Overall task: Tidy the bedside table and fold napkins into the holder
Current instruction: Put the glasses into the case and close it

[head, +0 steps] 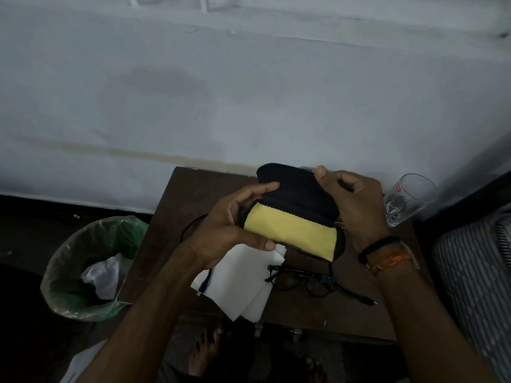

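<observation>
Gripping the open spectacle case (pixel 293 214) in both hands (pixel 221 233) (pixel 356 205), you risk the yellow cloth (pixel 290 230) sliding out if it tilts.

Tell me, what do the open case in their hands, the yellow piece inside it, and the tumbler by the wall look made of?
Glasses case: dark, matte, probably fabric-covered; no shine.
Yellow cloth: likely microfibre; soft, with a zigzag-cut edge.
Tumbler: clear glass, see-through with bright glints.

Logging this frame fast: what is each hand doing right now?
Left hand: holding the black case with the yellow cloth inside.
Right hand: fingers pinching the case's open flap.
</observation>
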### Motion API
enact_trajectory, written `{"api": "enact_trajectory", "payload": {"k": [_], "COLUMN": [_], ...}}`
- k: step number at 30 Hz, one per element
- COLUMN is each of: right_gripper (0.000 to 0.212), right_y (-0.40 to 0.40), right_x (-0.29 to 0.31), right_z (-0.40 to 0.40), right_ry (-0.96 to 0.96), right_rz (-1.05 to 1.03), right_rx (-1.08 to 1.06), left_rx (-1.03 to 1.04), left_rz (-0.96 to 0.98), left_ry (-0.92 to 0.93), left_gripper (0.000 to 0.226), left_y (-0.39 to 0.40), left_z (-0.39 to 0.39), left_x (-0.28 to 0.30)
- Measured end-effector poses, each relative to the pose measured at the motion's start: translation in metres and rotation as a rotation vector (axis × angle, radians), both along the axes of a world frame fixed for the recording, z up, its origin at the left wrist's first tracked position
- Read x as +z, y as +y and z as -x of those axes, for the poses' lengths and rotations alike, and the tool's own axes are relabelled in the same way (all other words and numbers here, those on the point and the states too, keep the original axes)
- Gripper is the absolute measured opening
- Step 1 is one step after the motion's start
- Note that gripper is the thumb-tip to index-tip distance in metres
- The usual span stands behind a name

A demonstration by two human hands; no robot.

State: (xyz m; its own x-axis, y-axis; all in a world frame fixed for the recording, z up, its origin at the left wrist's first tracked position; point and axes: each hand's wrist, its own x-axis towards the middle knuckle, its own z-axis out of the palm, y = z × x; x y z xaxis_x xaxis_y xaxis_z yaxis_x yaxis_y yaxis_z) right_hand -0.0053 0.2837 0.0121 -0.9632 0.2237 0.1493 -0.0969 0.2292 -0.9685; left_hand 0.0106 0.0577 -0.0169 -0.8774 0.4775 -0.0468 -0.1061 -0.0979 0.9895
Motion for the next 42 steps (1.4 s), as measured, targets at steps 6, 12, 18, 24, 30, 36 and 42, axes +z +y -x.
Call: {"api": "enact_trajectory", "payload": {"k": [6, 12, 18, 24, 30, 36, 42], "right_gripper": [0.035, 0.033, 0.021, 0.031, 0.036, 0.018, 0.007], "right_y": [-0.002, 0.014, 0.006, -0.008, 0.000, 0.003, 0.001], "right_x": [0.002, -0.005, -0.020, -0.060, -0.060, -0.054, -0.017], "right_z": [-0.002, -0.001, -0.033, -0.048, -0.051, -0.045, -0.048], "right_ry": [-0.086, 0.066, -0.182, -0.351, -0.419, -0.431, -0.185], "right_rz": [0.076, -0.153, -0.722, -1.209, -1.259, -1.165, -0.917], "right_rx": [0.027, -0.335, 0.375, 0.654, 0.613, 0.539, 0.368], "left_rx": [0.041, 0.231, 0.417, 0.434, 0.452, 0.422, 0.375], "left_rz": [0.014, -0.035, -0.043, -0.029, -0.063, -0.012, 0.036], "left_ry": [-0.022, -0.049, -0.026, -0.002, -0.015, 0.007, -0.012], "left_gripper": [0.091, 0.090, 0.087, 0.088, 0.085, 0.087, 0.088], "left_y": [0.001, -0.014, -0.019, -0.020, -0.022, -0.022, -0.021], "left_z": [0.001, 0.013, 0.021, 0.021, 0.021, 0.021, 0.021], "left_x": [-0.003, -0.007, -0.008, -0.009, -0.010, -0.015, -0.020]}}
